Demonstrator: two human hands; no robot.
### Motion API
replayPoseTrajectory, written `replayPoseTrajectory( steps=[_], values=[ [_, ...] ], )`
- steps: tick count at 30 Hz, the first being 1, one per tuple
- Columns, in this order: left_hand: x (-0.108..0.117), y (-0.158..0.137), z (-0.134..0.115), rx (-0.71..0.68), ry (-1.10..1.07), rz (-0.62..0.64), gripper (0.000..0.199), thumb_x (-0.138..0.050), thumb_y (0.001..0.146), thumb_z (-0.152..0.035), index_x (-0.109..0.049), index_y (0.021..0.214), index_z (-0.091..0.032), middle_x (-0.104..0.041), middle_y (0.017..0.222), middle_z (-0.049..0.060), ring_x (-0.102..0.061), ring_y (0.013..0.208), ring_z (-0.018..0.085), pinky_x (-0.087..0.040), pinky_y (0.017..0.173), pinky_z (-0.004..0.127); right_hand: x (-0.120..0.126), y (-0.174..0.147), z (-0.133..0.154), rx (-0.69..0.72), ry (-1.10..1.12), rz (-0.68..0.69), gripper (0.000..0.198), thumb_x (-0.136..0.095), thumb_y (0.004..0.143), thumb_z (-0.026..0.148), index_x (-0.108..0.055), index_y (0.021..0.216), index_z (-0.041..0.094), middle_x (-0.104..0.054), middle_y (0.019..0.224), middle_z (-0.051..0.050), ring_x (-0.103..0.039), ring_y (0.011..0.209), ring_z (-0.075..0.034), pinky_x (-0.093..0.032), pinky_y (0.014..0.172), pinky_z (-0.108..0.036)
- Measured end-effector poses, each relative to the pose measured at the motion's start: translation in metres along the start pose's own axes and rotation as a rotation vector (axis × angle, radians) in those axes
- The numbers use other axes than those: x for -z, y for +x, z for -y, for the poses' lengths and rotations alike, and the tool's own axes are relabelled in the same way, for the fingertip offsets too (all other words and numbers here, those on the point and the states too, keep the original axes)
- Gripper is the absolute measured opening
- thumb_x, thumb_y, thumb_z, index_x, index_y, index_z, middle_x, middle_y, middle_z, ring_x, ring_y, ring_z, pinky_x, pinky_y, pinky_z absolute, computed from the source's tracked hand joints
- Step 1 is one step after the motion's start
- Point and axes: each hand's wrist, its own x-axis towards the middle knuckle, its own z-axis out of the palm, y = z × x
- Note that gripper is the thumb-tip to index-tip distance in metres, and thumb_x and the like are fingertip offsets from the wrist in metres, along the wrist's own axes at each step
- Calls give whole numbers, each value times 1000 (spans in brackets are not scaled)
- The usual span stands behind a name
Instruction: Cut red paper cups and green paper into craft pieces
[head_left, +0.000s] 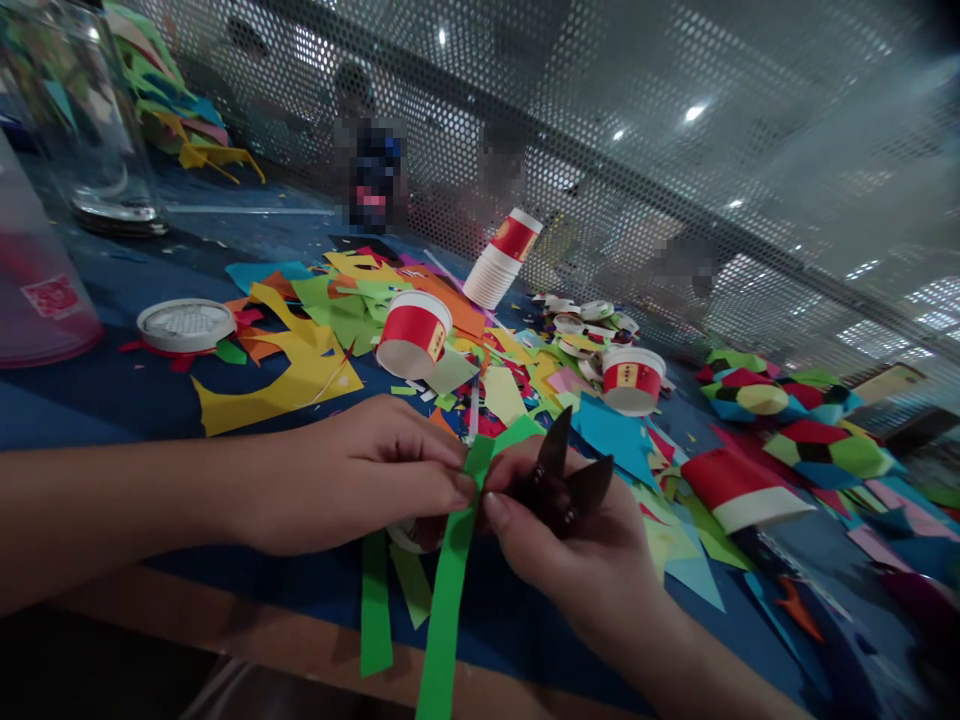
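A long bright green paper strip (452, 580) runs down past the table's front edge, pinched near its top by my left hand (367, 470). On the other side of the strip, my right hand (592, 560) is closed, its thumb and fingertips also at the paper. Dark-bladed scissors (559, 470) are tucked in that right hand, blades apart and pointing up; their handles are hidden. A shorter green strip (376, 610) hangs below my left hand, beside an olive-green paper piece (411, 585). Another green paper end (519, 432) shows behind my fingers.
Coloured paper scraps (315, 350) cover the blue table. Red and white paper cups (414, 335) stand or lie among them, with a cup stack (504, 258) behind. A glass jar (112, 150) and a clear plastic cup (45, 290) are at left; patchwork paper pieces (825, 445) lie at right.
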Motion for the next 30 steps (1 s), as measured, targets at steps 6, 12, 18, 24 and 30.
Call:
replayPoseTrajectory(
  steps=[6, 12, 18, 24, 30],
  values=[
    [-1, -1, 1, -17, 82, 9, 29, -45, 89, -29, -50, 63, -17, -54, 70, 0, -52, 70, 15, -41, 66, 25, -2, 0, 0, -53, 63, 28, 11, -65, 73, 19, -58, 65, 22, -49, 53, 4, -41, 47, -10, -34, 42, -21],
    [-2, 1, 1, -15, 118, 2, 31, -45, 92, -32, -50, 65, -18, -49, 68, -1, -48, 68, 14, -39, 63, 24, -4, 3, 2, -92, 130, -7, 13, -67, 66, 18, -55, 62, 21, -48, 55, 4, -41, 49, -9, -34, 43, -21],
    [-5, 3, 1, -150, 147, -39, 36, -42, 96, -28, -47, 62, -17, -46, 66, -4, -44, 61, 9, -36, 57, 19, -10, 4, 1, -142, 230, -100, 11, -65, 65, 18, -56, 64, 21, -46, 49, 6, -34, 43, -7, -27, 38, -19],
    [-3, 4, 2, -154, 93, -150, 32, -45, 95, -27, -62, 70, -17, -56, 68, -4, -50, 64, 10, -37, 56, 19, -9, 3, 0, -115, 322, -127, 9, -66, 68, 18, -58, 64, 21, -51, 52, 5, -42, 45, -8, -31, 41, -20],
    [-4, 3, 4, -80, 149, -155, 37, -43, 95, -36, -64, 72, -15, -63, 74, 0, -56, 67, 14, -37, 54, 23, -9, 3, -2, -100, 376, -173, 9, -71, 72, 24, -63, 68, 21, -55, 53, 5, -41, 42, -8, -35, 40, -21]
  ],
)
